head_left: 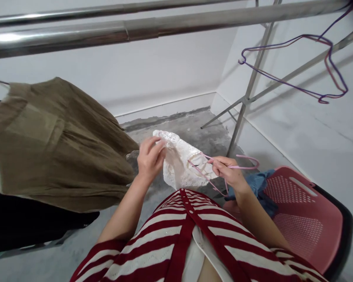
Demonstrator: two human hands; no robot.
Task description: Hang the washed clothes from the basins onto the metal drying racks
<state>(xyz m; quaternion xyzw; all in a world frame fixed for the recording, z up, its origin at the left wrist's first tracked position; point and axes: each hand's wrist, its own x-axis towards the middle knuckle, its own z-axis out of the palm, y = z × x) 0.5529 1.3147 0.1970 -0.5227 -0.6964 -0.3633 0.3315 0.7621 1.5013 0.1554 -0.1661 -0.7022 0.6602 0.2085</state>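
Left hand: the left hand (150, 162) sits just left of centre, fingers curled over the upper edge of a white lace garment (179, 162).

Right hand: the right hand (228, 172) sits right of centre, thumb and fingers pinched on a thin pink wire hanger (247, 158).

Grip: both are closed, neither apart. The left is clamped on the lace, the right on the hanger's wire.

Lace garment: in the middle of the frame, held up between the two hands, crumpled and bunched (its exact shape can't be made out).

Hanger: it runs from the right hand across the front of the lace, touching the fabric. Part of the wire loops out to the right, over the floor.

Upper frame: two steel rails (59, 35) cross the top, with a white wall (135, 66) behind them.

Left of frame: an olive-brown garment (55, 145) hangs close to the left hand, with a black garment (17, 223) below it.

Upper right: a tangle of purple and red wire hangers (294, 66) hangs beside the metal rack legs (247, 94).

Lower right: a perforated pink laundry basket (297, 192) with a black edge sits on the concrete floor (191, 125) — a blue denim piece (260, 188) lies bunched at its upper-left edge, just under the right hand.

Bottom centre: the person's red-and-white striped cardigan (153, 239).
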